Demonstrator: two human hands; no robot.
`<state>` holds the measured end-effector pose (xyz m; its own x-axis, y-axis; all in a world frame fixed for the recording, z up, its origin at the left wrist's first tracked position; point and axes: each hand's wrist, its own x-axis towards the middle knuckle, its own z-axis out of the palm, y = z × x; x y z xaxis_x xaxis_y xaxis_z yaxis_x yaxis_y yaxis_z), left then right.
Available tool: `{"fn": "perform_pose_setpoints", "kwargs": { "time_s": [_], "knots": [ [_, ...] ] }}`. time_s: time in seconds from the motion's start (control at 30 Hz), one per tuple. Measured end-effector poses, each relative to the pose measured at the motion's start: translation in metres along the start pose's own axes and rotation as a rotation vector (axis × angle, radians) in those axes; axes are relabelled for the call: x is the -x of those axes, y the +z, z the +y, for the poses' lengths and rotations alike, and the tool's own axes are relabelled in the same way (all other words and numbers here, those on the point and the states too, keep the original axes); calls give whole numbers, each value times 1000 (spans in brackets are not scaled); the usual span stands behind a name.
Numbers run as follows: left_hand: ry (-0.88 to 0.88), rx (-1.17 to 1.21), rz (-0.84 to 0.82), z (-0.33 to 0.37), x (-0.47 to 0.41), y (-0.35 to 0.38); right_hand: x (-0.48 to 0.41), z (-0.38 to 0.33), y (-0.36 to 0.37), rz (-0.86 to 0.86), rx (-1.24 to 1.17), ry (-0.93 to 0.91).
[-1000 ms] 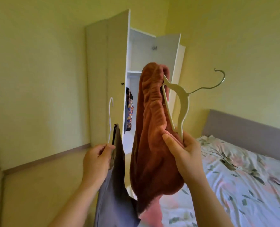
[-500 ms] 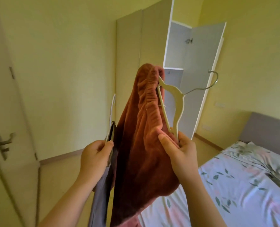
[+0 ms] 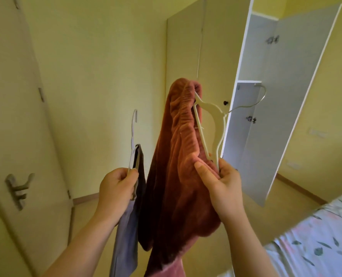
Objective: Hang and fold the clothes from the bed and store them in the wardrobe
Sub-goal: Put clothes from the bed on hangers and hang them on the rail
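Nearer now, the wardrobe stands open for hanging. Before it, my right hand pinches the rust fleece garment to its white hanger against slipping; my left hand grips the slim hanger bearing the grey garment.

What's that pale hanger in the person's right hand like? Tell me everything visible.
The hanger is cream-white and looks like plastic, with curved shoulders, a thin straight crossbar and a silver wire hook. It is turned on end: one shoulder tip points up, poked into the gathered edge of the rust-coloured garment, and the hook points sideways toward the open wardrobe door. The right hand pinches its lower end together with the fabric, which lies against the crossbar.
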<state>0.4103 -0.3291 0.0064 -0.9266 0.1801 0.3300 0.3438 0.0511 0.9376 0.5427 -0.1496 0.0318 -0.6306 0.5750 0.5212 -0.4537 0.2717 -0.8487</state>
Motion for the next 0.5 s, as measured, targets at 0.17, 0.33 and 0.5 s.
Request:
{"fn": "perform_pose_setpoints", "kwargs": {
  "time_s": [0.17, 0.33, 0.5],
  "knots": [
    [15, -6, -3, -27, -57, 8, -43, 35, 21, 20, 51, -13],
    [7, 26, -76, -52, -130, 18, -91, 69, 47, 132, 102, -13],
    [12, 32, -203, -68, -200, 40, -141, 93, 69, 243, 176, -34]
  ]
}}
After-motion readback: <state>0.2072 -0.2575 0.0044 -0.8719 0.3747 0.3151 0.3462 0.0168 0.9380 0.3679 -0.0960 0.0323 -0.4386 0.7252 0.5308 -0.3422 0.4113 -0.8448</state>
